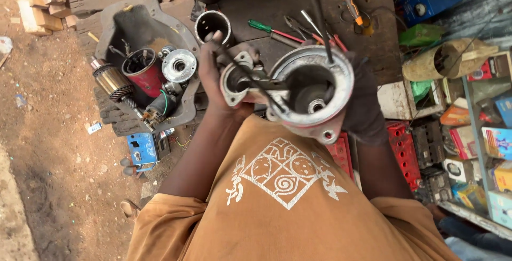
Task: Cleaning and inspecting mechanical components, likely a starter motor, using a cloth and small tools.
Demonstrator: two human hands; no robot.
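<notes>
The right hand (362,101), dark with grease, wraps around the cast-metal housing (312,93) from three o'clock, its open bell mouth facing up. The left hand (216,79) clasps the housing's smaller flanged end (237,79) at nine o'clock. Beyond, at ten o'clock on the tabletop (277,0), lie a grey cover (136,18), red cylinder (143,71) and copper-wound armature (114,82).

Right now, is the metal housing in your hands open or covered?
Open: the metal housing shows its hollow inside, mouth facing the camera.
</notes>
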